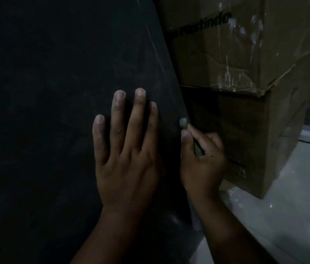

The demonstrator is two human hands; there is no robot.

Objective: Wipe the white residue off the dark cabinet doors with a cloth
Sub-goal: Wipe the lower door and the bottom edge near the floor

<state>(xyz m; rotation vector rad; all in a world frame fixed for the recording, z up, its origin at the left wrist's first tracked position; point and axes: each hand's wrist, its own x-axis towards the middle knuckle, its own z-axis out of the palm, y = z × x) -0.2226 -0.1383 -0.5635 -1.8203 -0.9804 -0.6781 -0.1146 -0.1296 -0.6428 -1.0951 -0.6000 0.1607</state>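
The dark cabinet door (55, 92) fills the left two thirds of the head view, its right edge running diagonally down. My left hand (125, 159) lies flat on the door with its fingers straight and spread. My right hand (201, 159) is at the door's right edge, its fingers curled. It pinches a small greyish wad, apparently a bit of cloth (183, 122), against the edge. A faint pale streak (156, 54) runs along the door near that edge.
Two stacked cardboard boxes (245, 92), the upper one with green lettering and white splatter, stand right behind the door edge. A glossy pale tiled floor (283, 216) spreads at the lower right. The scene is very dim.
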